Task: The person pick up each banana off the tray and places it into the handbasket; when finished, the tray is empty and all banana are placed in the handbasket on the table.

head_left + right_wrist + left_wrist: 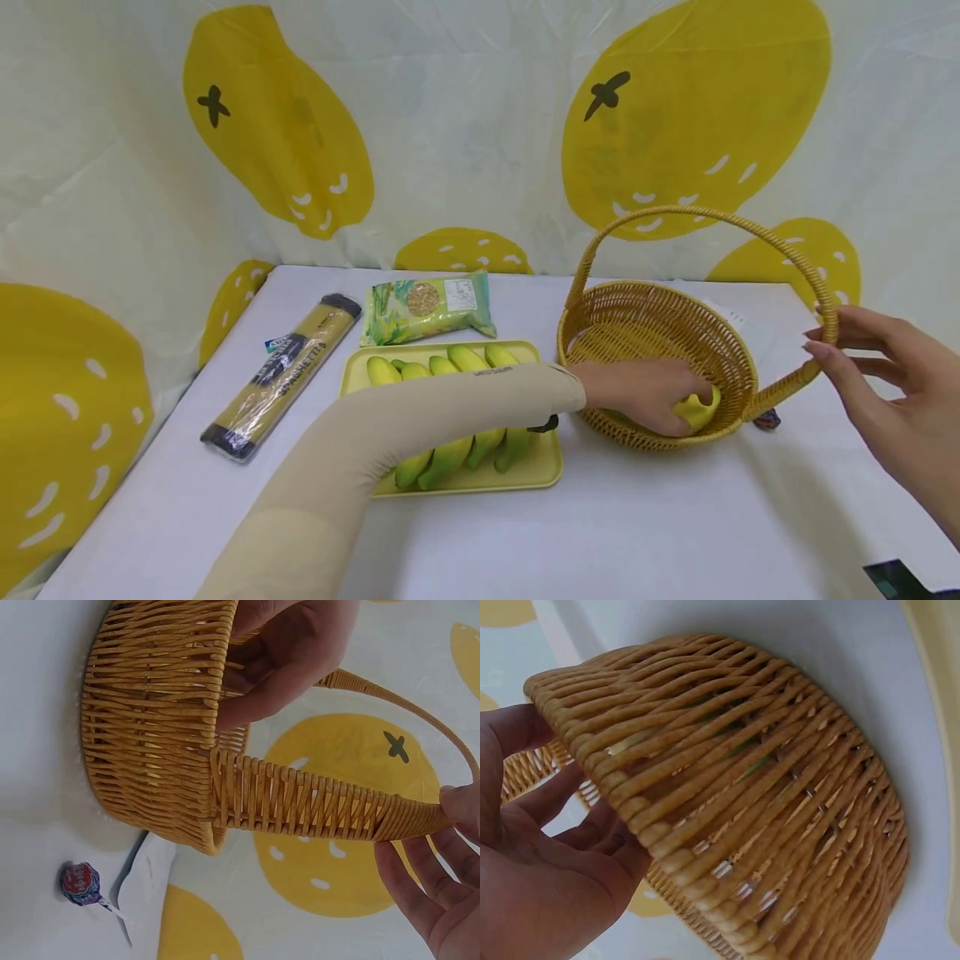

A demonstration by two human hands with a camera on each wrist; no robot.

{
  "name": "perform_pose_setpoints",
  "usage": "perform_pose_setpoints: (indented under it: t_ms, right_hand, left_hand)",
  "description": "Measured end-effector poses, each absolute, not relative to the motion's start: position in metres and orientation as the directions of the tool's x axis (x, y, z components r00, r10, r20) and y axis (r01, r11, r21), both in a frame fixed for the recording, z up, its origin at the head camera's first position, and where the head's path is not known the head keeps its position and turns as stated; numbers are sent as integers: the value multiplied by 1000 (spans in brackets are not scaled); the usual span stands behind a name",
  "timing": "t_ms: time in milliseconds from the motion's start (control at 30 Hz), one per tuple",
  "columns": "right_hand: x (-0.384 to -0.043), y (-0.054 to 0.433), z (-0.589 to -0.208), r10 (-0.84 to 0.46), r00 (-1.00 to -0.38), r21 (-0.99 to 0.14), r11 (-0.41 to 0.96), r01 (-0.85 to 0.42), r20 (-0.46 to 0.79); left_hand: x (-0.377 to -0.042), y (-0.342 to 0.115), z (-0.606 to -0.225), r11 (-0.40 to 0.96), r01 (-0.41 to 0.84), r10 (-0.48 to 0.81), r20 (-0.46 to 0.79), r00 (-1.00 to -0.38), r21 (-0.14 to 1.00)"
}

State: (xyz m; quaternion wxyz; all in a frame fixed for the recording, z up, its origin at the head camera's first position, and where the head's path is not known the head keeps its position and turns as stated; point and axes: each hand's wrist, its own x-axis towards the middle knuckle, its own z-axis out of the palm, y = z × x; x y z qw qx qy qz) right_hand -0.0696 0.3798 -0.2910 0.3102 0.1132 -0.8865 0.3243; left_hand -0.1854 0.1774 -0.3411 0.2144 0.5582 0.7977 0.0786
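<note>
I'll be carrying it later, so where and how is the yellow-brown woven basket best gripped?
Probably at the crown of its arched, wrapped handle, from above: the handle stands upright over the round bowl, so it should hang fairly level. The right hand holds the handle's right side, leaving the crown free.

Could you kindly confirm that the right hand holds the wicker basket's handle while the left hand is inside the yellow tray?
Not quite: the head view shows the left hand inside the wicker basket instead. The right hand does hold the handle.
</note>
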Motion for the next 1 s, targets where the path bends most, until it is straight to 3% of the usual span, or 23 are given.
perform_pose_setpoints:
  t_ms: [367, 667, 1000]
  right_hand:
    - [-69, 379, -291, 11, -789, -525, 752, -399, 615]
    - [-69, 379, -291, 63, -814, -584, 729, -357, 577]
    - [-68, 378, -293, 113, -834, -618, 726, -301, 540]
  left_hand:
    - [-191, 137, -324, 385, 831, 922, -134, -363, 402]
    - [-190, 75, -297, 324, 812, 908, 81, -411, 485]
    - [-183, -1, -297, 352, 771, 829, 205, -520, 532]
